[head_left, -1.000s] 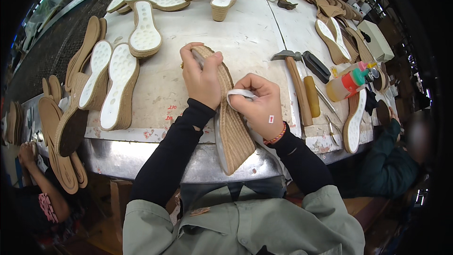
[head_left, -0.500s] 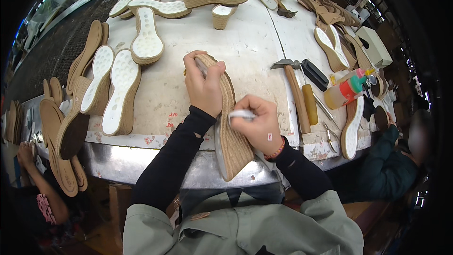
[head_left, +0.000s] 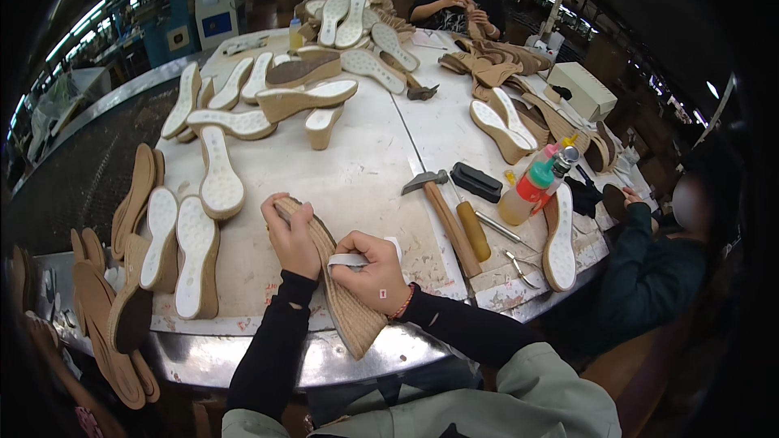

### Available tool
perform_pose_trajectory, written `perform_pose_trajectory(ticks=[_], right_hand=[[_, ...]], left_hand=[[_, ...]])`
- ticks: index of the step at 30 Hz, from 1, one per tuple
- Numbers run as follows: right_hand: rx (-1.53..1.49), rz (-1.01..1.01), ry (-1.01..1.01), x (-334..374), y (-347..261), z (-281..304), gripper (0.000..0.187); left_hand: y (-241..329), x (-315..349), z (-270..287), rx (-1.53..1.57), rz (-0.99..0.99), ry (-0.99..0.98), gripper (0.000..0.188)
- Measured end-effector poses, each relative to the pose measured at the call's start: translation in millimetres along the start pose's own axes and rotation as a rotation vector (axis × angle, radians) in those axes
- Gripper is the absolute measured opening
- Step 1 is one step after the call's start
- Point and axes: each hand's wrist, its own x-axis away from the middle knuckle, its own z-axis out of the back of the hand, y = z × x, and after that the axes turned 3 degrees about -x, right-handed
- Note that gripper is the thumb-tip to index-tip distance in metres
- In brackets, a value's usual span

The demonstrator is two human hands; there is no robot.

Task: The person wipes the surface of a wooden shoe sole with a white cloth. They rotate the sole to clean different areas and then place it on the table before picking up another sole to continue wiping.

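Note:
A woven-rope wedge sole (head_left: 350, 318) stands on edge, slanting from the worktable out over its metal front edge. My left hand (head_left: 290, 245) is closed round its narrow toe end, thumb on the near side. My right hand (head_left: 372, 274) pinches a folded white strip, seemingly a cloth (head_left: 349, 260), against the roped side wall near the middle. The fingertips of the right hand are partly hidden behind the strip. Right of my hands lie a hammer (head_left: 454, 231) and a yellow-handled tool (head_left: 472, 231).
White-topped wedge soles (head_left: 195, 255) lie at the left and far left. Pliers (head_left: 522, 268), a black-handled tool (head_left: 476, 182) and a glue bottle (head_left: 519, 199) sit at the right, by another sole (head_left: 559, 243). Co-workers sit across the table (head_left: 462, 0) and at the right (head_left: 649, 268).
The view has tilted up, showing more of the far table and a co-worker there. Both hands still hold the sole and the strip; the right hand stays at the side wall.

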Motion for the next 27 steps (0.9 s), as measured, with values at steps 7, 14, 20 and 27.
perform_pose_trajectory(ticks=[7,14,20,27], right_hand=[[-0.009,-0.139,-0.091,0,-2,2,0.019],[-0.097,-0.046,0.037,-5,6,-1,0.020],[-0.088,-0.037,-0.097,0,5,2,0.017],[-0.039,-0.065,-0.090,5,-3,0,0.008]], left_hand=[[-1,-2,9,-0.032,-0.041,0.002,0.029],[1,1,3,-0.020,-0.007,-0.031,0.029],[-6,-6,8,-0.051,-0.067,-0.014,0.028],[-3,2,1,-0.092,-0.049,0.026,0.036]])
